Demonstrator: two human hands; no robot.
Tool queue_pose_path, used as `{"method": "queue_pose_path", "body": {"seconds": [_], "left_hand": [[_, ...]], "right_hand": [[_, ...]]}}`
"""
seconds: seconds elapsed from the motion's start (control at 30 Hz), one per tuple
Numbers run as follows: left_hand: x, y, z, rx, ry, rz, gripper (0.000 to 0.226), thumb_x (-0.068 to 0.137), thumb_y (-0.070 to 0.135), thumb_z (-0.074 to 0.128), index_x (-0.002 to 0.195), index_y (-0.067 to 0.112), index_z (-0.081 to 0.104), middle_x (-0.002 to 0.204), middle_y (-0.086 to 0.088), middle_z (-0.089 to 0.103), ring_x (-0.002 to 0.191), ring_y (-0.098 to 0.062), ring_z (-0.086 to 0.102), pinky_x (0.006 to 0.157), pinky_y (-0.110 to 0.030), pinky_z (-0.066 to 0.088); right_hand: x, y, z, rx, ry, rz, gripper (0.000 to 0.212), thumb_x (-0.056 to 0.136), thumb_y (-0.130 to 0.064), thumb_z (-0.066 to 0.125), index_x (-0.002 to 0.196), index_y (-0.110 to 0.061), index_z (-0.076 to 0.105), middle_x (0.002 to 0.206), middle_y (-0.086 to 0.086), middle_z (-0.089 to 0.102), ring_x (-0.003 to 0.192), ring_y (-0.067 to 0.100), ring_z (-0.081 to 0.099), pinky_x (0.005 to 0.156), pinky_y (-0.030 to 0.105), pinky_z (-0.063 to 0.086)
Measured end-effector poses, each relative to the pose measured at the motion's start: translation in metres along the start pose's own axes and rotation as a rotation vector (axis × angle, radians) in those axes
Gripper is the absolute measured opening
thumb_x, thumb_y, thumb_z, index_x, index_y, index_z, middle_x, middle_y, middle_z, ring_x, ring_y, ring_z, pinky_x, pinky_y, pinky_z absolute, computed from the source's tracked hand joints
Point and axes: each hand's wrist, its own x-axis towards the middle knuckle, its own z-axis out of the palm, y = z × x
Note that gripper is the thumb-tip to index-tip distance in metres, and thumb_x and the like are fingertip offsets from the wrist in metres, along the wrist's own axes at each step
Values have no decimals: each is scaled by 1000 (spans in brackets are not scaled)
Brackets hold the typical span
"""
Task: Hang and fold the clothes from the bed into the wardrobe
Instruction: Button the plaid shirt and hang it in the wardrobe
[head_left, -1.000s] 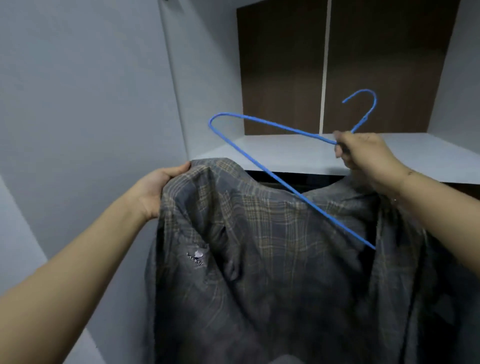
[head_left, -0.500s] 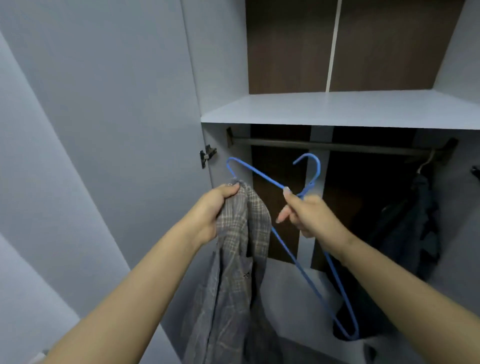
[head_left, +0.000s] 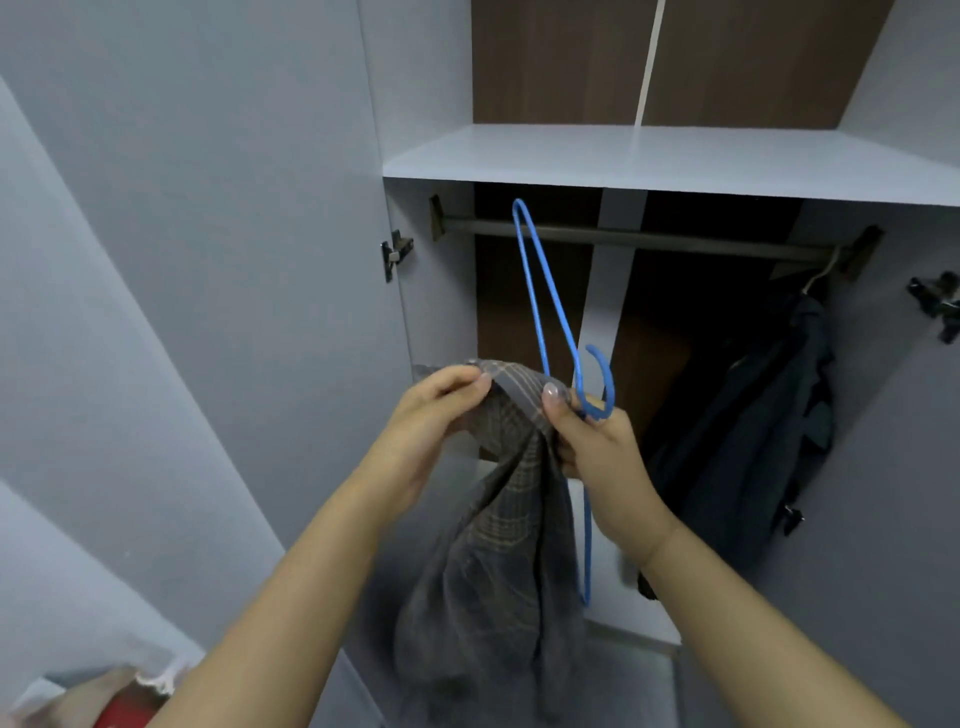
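A grey plaid shirt (head_left: 498, 561) hangs down in front of the open wardrobe, bunched at its top edge. My left hand (head_left: 431, 415) pinches that top edge on the left. My right hand (head_left: 597, 447) grips the shirt's edge together with a blue wire hanger (head_left: 545, 312), held near its hook. The hanger stands almost on end: one corner points up in front of the hanging rail (head_left: 649, 239), the other end drops behind the shirt.
A white shelf (head_left: 675, 156) runs above the rail. A dark garment (head_left: 753, 431) hangs on the rail's right end. The wardrobe door (head_left: 208, 260) stands open at left, with hinges on both sides. Something red and pale lies at bottom left (head_left: 119, 706).
The hanger has swung from slanting low to nearly upright, its hook now by my right hand. Both hands have come together at the shirt's top edge, and the view has tilted down from the shelf.
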Motion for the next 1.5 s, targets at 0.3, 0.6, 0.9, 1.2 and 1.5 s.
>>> {"method": "queue_pose_path", "body": {"seconds": [0.3, 0.6, 0.9, 1.2, 1.5], "left_hand": [[-20, -150, -2, 284, -431, -357, 80, 73, 27, 86, 141, 29, 45, 140, 8, 52, 131, -10, 47, 106, -32, 45], [-15, -196, -24, 638, -30, -216, 10, 86, 10, 72, 90, 14, 63, 89, -3, 64, 85, -20, 61, 65, -14, 44], [15, -106, -56, 719, -240, -307, 30, 69, 39, 85, 88, 19, 72, 86, 4, 75, 79, -9, 69, 71, -22, 52], [43, 25, -8, 567, -170, -120, 39, 95, 34, 58, 108, -2, 68, 104, -14, 73, 97, -24, 70, 93, -36, 52], [47, 55, 74, 993, -396, 238, 24, 97, 24, 58, 93, 3, 70, 93, -14, 55, 93, -24, 57, 89, -36, 42]], "right_hand": [[11, -39, -8, 160, -112, 35, 36, 95, -29, 56, 59, -27, 57, 47, -13, 31, 38, 2, 21, 35, 16, 20], [11, -81, -83, -220, 202, -106, 26, 97, -29, 57, 79, -12, 51, 51, -5, 31, 42, 8, 23, 40, 19, 21], [4, -104, -150, -500, 316, -166, 36, 101, -16, 51, 65, -13, 54, 39, -18, 50, 36, -4, 46, 42, 7, 34], [3, -61, -177, -845, 367, -52, 58, 94, -29, 63, 48, -5, 38, 43, 8, 31, 37, 12, 31, 50, 30, 33], [14, -6, -76, -271, -115, 32, 15, 90, -10, 66, 78, -16, 71, 42, -11, 47, 38, -1, 42, 46, 11, 37]]}}
